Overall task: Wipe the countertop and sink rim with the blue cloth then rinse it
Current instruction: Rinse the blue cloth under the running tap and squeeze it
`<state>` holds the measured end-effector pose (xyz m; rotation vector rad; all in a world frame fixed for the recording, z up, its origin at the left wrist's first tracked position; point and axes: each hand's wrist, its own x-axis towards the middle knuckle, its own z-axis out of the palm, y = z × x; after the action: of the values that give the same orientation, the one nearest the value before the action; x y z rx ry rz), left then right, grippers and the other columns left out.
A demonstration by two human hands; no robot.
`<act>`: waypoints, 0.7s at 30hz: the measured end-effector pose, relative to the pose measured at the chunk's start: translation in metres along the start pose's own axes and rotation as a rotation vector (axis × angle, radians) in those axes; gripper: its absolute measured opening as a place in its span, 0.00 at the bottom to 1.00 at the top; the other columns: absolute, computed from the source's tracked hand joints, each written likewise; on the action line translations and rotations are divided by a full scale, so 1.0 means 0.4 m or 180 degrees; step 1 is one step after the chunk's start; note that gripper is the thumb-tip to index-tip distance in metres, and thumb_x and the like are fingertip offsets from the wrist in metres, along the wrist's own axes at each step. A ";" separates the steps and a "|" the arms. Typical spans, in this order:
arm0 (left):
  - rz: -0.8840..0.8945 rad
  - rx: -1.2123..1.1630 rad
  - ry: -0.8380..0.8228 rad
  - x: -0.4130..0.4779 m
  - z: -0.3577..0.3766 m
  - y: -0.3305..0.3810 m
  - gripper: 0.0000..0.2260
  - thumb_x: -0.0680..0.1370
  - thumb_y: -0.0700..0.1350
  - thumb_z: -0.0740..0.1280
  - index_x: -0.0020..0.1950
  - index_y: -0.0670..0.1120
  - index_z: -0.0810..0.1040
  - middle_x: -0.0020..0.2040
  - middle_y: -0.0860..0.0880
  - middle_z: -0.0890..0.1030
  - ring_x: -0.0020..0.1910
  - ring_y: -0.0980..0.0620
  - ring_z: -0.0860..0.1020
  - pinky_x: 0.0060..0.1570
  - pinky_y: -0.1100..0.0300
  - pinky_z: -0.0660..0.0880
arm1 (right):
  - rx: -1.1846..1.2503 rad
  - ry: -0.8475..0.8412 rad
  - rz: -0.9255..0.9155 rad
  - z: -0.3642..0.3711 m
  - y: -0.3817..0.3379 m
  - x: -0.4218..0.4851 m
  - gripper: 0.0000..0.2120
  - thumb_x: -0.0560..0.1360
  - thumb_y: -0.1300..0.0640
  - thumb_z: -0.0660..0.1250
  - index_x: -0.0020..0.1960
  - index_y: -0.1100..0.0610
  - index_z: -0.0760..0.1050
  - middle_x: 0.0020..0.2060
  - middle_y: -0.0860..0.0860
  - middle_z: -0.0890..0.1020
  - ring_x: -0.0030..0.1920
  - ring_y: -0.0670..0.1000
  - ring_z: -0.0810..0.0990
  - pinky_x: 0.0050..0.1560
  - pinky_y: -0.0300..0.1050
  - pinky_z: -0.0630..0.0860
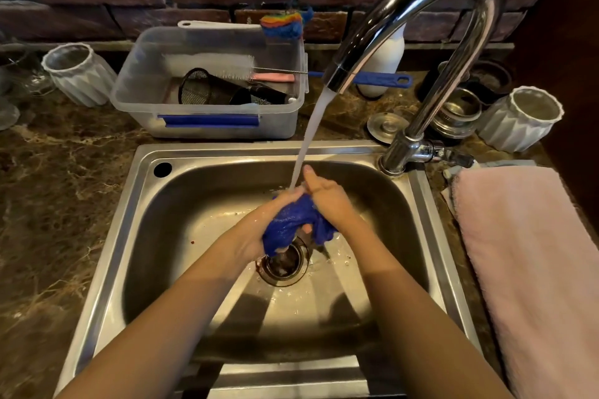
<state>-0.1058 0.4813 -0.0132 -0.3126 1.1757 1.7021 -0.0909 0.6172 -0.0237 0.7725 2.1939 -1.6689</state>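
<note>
The blue cloth (293,223) is bunched up and wet, held over the drain (283,264) of the steel sink (129,204). My left hand (259,230) grips its left side and my right hand (327,201) grips its right side, thumb raised. Water streams from the chrome tap (418,10) onto my hands and the cloth. The brown marble countertop (58,188) surrounds the sink.
A clear plastic tub (207,100) with brushes and a strainer stands behind the sink. White ribbed cups (77,74) (522,118) sit at the back left and right. A folded pink towel (531,253) lies right of the sink. Metal strainer parts (457,113) are behind the tap.
</note>
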 end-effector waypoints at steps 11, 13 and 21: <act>0.0377 0.0487 0.1188 0.041 -0.043 0.028 0.17 0.73 0.52 0.68 0.57 0.44 0.78 0.46 0.44 0.82 0.42 0.49 0.81 0.42 0.57 0.76 | 0.0286 -0.0119 -0.0660 0.016 0.036 -0.118 0.09 0.77 0.49 0.62 0.52 0.54 0.72 0.40 0.49 0.78 0.35 0.44 0.76 0.33 0.35 0.72; 0.0482 0.0560 0.1134 0.044 -0.022 0.013 0.14 0.75 0.54 0.65 0.51 0.45 0.80 0.42 0.46 0.82 0.41 0.50 0.80 0.43 0.58 0.76 | -0.0073 0.0416 -0.0838 0.068 0.004 -0.133 0.12 0.76 0.45 0.62 0.47 0.53 0.73 0.35 0.47 0.77 0.35 0.45 0.76 0.36 0.36 0.72; 0.0525 0.0605 0.1252 0.046 0.017 -0.023 0.09 0.78 0.52 0.61 0.50 0.47 0.74 0.45 0.45 0.80 0.46 0.48 0.79 0.54 0.52 0.75 | -0.0861 0.1122 -0.0392 0.053 -0.024 -0.029 0.18 0.79 0.45 0.55 0.40 0.55 0.73 0.35 0.53 0.79 0.38 0.52 0.79 0.42 0.49 0.77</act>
<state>-0.1047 0.4976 -0.0273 -0.4568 1.6799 1.6989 -0.0889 0.5923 -0.0165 0.9281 2.6863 -1.3233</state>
